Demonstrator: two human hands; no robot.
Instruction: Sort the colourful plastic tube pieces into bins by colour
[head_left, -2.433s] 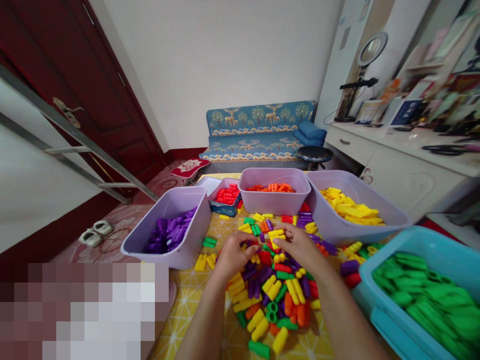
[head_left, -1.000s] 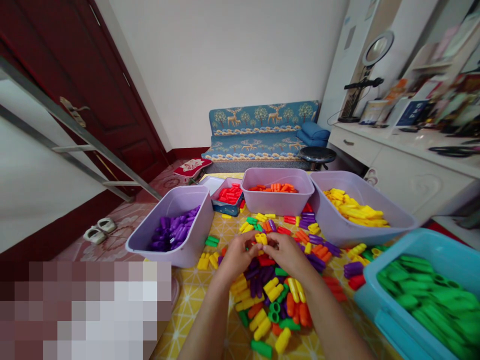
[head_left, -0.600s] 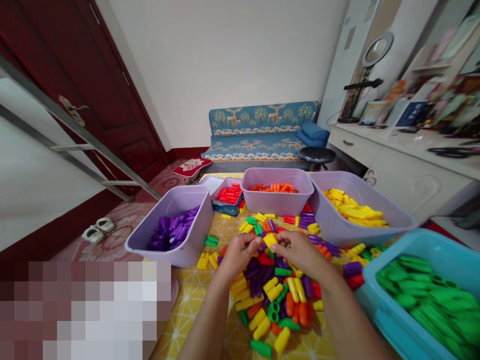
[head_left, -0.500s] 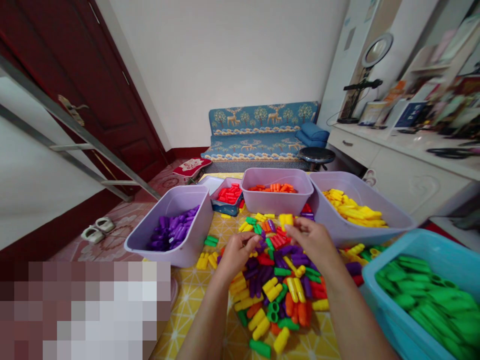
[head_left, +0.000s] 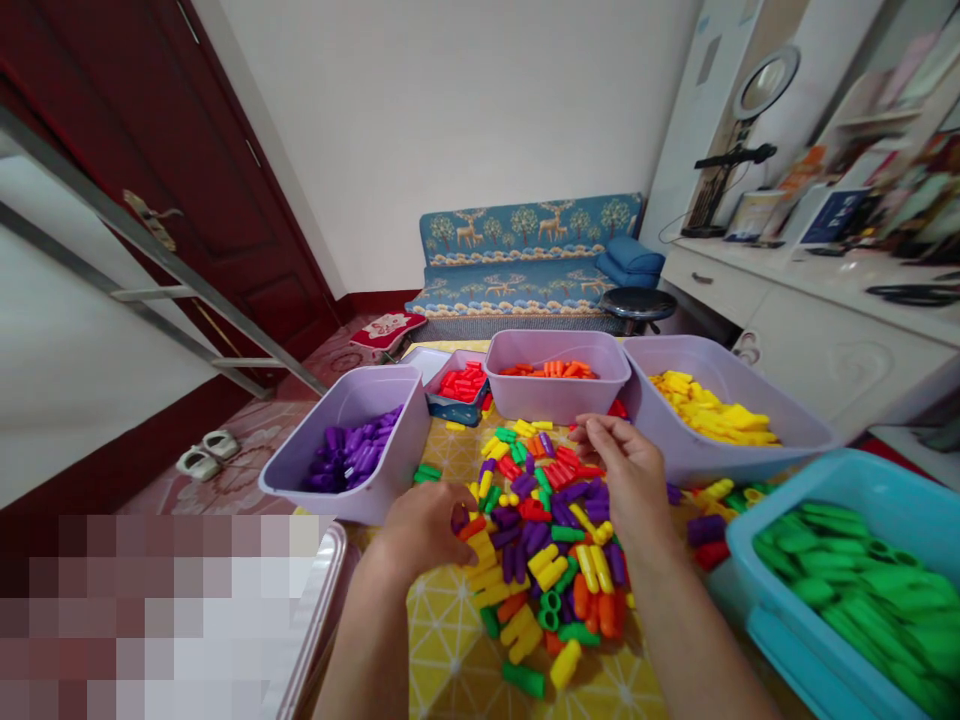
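A yellow-covered worktop (head_left: pixel 442 650) is carrying bins (head_left: pixel 555 399) around heaped coloured pieces (head_left: pixel 547 568); a low-swung right forearm (head_left: pixel 679 605) could be scattering those loose pieces.
The right hand (head_left: pixel 634 472) is hovering before the rear bins; the left hand (head_left: pixel 415 530) is hanging palm-down at the heap's left edge; both hands' fingers (head_left: pixel 600 437) are standing curled, the view not showing whether they are grasping anything.

This is a home, judging by the sofa (head_left: pixel 517 285) (blue, deer-patterned), panelled door (head_left: pixel 202 170) and shoes (head_left: pixel 198 464).
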